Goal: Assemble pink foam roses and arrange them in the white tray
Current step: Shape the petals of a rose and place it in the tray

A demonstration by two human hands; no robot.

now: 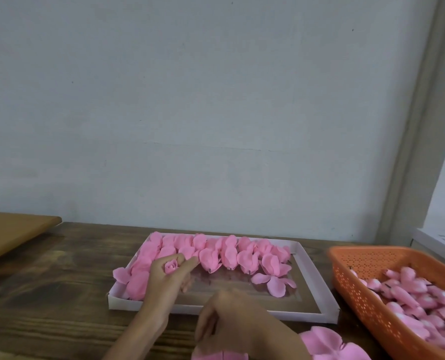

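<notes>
My left hand holds a small pink rose bud between thumb and fingers, above the left part of the white tray. Several pink foam roses lie in rows along the tray's far side and left end. My right hand hovers over the tray's front edge with curled fingers; I cannot see anything in it. Loose pink petals lie in the tray's right part.
An orange perforated basket full of pink buds stands at the right. More loose pink petals lie near the table's front edge. A brown board sits at the far left. The wall is close behind the wooden table.
</notes>
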